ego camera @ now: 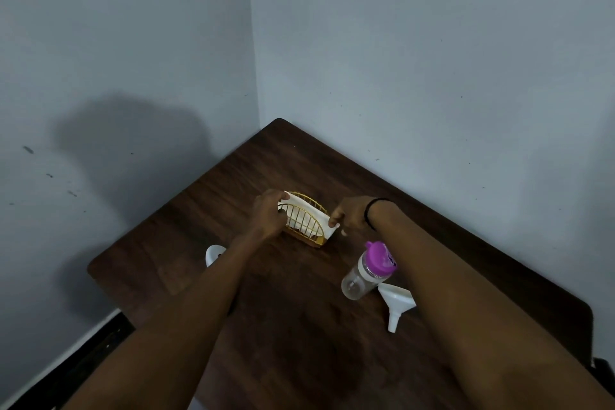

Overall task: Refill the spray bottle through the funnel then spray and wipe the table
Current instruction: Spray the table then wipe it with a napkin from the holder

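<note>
A gold wire napkin holder (304, 225) stands mid-table with white napkins (307, 213) in it. My left hand (268, 215) pinches the napkins' left top corner. My right hand (351, 215) pinches their right corner. A clear bottle (361, 278) with a purple cap (381, 258) stands near my right forearm. A white funnel (397, 303) lies on its side just in front of that bottle. A white rounded object (213, 253) shows partly behind my left forearm; I cannot tell what it is.
The dark wooden table (299, 326) fits into a corner of grey walls, which close off its far and right sides. Its left edge drops to the floor, where a dark strip runs along the wall.
</note>
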Motion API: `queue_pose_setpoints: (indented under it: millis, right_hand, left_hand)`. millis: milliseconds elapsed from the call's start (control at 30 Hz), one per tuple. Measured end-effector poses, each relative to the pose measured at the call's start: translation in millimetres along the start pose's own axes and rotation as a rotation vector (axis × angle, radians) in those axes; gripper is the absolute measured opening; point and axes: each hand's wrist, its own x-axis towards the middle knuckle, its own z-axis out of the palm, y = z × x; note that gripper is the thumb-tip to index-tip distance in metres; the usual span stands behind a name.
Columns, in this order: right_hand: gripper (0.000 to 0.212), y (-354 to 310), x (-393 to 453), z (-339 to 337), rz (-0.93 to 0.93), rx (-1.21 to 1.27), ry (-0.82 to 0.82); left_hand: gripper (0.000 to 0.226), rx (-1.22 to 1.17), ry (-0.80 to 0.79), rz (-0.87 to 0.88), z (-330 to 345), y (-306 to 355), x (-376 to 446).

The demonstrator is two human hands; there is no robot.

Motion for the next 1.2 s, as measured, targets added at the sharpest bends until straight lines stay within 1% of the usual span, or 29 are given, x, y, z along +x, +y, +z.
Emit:
queue_pose_setpoints:
  millis: [200,400,500,567,633,700,833,933,1033,1100,1133,1200]
  right_hand:
    - [0.032,3,-1,-1,-0.047,0.015,0.102]
    - [0.010,-3,-27,-15,-0.214,0.167,0.389]
    - [0.006,-6,-40,-15,-0.258,0.148,0.475]
    - [0.013,-8,-49,-15,-0.291,0.139,0.521]
    - [0.016,-9,-62,-16,-0.333,0.150,0.584]
    - [0.016,-10,-79,-19,-0.379,0.156,0.661]
    - [0.024,-7,-128,-25,-0.461,0.060,0.818]
    - [0.025,1,-179,-21,-0.479,0.006,0.964]
    - [0.023,15,-235,6,-0.458,0.051,1.120]
    - [0.016,26,-265,35,-0.405,0.105,1.229]
    - [0.013,32,-281,54,-0.369,0.125,1.289]
    - [0.014,46,-308,98,-0.278,0.150,1.417]
  left_hand:
    - [0.038,0.002,0.054,0.037,1,8,-6]
    - [0.030,-0.017,0.131,0.069,-8,18,-5]
    - [0.026,0.019,0.144,0.087,-10,26,-11]
    - [0.032,0.020,0.142,0.127,-12,31,-15]
    - [0.043,0.025,0.132,0.216,-16,39,-18]
    - [0.048,0.015,0.115,0.305,-20,52,-22]
    - [0.048,-0.070,0.104,0.484,-29,92,-35]
    - [0.045,-0.109,0.121,0.606,-33,126,-49]
    - [0.026,-0.064,0.137,0.743,-25,160,-70]
    - [0.015,-0.036,0.140,0.843,-17,179,-90]
    - [0.013,-0.038,0.135,0.875,-9,186,-104]
    - [0.015,-0.052,0.116,0.942,12,197,-135]
